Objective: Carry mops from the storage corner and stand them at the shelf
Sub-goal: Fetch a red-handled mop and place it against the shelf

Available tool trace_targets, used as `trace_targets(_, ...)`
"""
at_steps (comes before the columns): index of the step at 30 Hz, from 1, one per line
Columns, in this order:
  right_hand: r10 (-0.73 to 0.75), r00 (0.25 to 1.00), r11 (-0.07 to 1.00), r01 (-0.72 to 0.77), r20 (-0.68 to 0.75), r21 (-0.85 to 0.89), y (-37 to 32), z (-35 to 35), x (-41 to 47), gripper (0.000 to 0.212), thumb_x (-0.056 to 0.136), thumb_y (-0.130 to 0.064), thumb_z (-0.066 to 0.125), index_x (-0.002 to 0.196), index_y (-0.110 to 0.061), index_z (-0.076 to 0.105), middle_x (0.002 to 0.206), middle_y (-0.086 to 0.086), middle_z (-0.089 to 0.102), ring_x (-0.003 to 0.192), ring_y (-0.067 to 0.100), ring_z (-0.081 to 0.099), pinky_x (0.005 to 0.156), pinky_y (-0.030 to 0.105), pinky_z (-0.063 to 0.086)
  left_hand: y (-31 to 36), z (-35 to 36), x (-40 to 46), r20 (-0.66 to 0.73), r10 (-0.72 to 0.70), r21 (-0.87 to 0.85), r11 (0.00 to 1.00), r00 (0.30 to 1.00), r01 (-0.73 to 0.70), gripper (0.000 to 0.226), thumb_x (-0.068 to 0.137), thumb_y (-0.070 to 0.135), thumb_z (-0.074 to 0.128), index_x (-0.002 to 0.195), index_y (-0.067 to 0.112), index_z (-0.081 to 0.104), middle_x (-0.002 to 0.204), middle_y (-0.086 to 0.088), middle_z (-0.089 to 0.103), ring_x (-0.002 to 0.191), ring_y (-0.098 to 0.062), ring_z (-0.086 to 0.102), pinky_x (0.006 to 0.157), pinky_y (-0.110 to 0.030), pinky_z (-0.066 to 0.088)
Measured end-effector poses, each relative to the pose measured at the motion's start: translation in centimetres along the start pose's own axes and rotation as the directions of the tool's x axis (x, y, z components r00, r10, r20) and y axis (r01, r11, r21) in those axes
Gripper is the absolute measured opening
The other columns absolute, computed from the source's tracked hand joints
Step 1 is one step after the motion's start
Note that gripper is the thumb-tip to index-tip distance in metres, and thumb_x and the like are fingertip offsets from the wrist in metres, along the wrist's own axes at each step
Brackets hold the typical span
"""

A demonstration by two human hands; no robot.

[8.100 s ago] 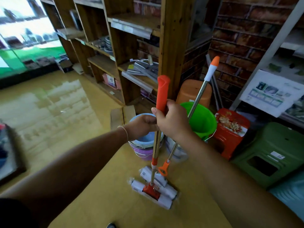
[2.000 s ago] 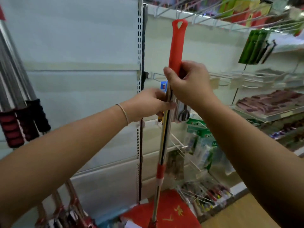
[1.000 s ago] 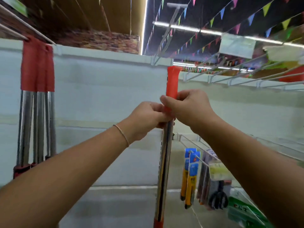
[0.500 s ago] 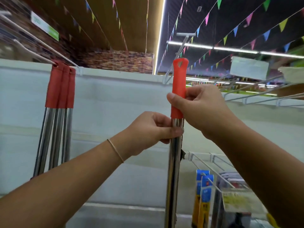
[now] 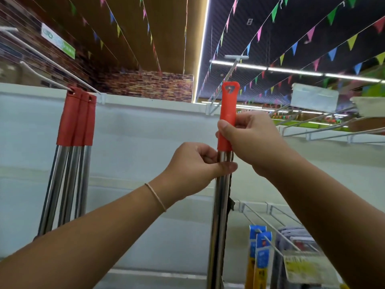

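A person holds a mop handle (image 5: 220,195) upright in front of a white shelf panel (image 5: 145,142), seen from the head camera looking up toward the ceiling. The right hand (image 5: 253,140) has fingers and thumb curled around the red grip (image 5: 228,115) at the top of the handle, whose hanging hole shows above the hand. The left hand (image 5: 192,170), with a thin bracelet (image 5: 156,197) at the wrist, pinches the steel shaft just below the grip, thumb lying across the metal. The mop head is out of the picture. To the left, three more mops (image 5: 70,163) with red grips hang side by side from a white wire hook (image 5: 41,59) at the top of the panel. Packaged goods (image 5: 259,259) hang on wire pegs at lower right. Strings of coloured pennants (image 5: 291,51) cross the dark ceiling above.
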State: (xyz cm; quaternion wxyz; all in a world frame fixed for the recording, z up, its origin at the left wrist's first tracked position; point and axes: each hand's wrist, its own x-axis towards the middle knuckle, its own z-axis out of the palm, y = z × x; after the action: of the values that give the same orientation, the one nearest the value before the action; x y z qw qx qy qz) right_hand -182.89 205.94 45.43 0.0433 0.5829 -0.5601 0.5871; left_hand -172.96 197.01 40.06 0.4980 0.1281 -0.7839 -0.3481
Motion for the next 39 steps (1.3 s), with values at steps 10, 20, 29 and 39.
trace_targets(10,0.062,0.998,0.997,-0.061,0.009,-0.051,3.3,1.7,2.6,0.016,0.096,-0.021,0.061,0.090,-0.007,0.065,0.097,0.022,0.072,0.090,0.033,0.071,0.087,0.051,0.057,-3.0,0.8,2.2,-0.037,-0.054,0.109,0.992,0.998,0.058,0.029,0.073,0.030,0.083,0.082,0.007,0.069,0.075,-0.012,0.070,0.075,-0.028,0.069,0.071,-0.037,0.059)
trace_targets(20,0.115,0.993,0.973,-0.116,-0.015,-0.201,7.7,4.8,7.4,0.020,0.097,-0.033,0.060,0.100,-0.014,0.064,0.090,0.004,0.068,0.084,0.023,0.068,0.084,0.044,0.058,-7.8,1.9,6.5,-0.068,-0.105,0.250,0.961,0.992,0.118,0.031,0.083,0.041,0.072,0.071,0.015,0.063,0.064,-0.001,0.061,0.066,-0.023,0.063,0.072,-0.048,0.059)
trace_targets(29,0.177,0.984,0.961,-0.174,-0.004,-0.216,10.6,6.5,10.6,0.021,0.097,-0.036,0.060,0.106,-0.018,0.059,0.096,0.002,0.066,0.086,0.021,0.068,0.085,0.041,0.059,-10.1,2.1,9.5,-0.086,-0.125,0.362,0.920,0.988,0.148,0.037,0.087,0.040,0.066,0.069,0.008,0.064,0.065,-0.010,0.065,0.065,-0.027,0.064,0.069,-0.039,0.057)
trace_targets(39,0.220,0.974,0.935,-0.228,-0.061,-0.273,12.6,8.4,12.8,0.032,0.097,-0.039,0.059,0.109,-0.010,0.064,0.098,0.007,0.068,0.078,0.019,0.065,0.067,0.030,0.052,-12.4,2.1,11.5,-0.084,-0.178,0.313,0.929,0.981,0.195,0.043,0.089,0.041,0.063,0.074,0.000,0.065,0.071,-0.020,0.065,0.062,-0.026,0.059,0.074,-0.046,0.060)
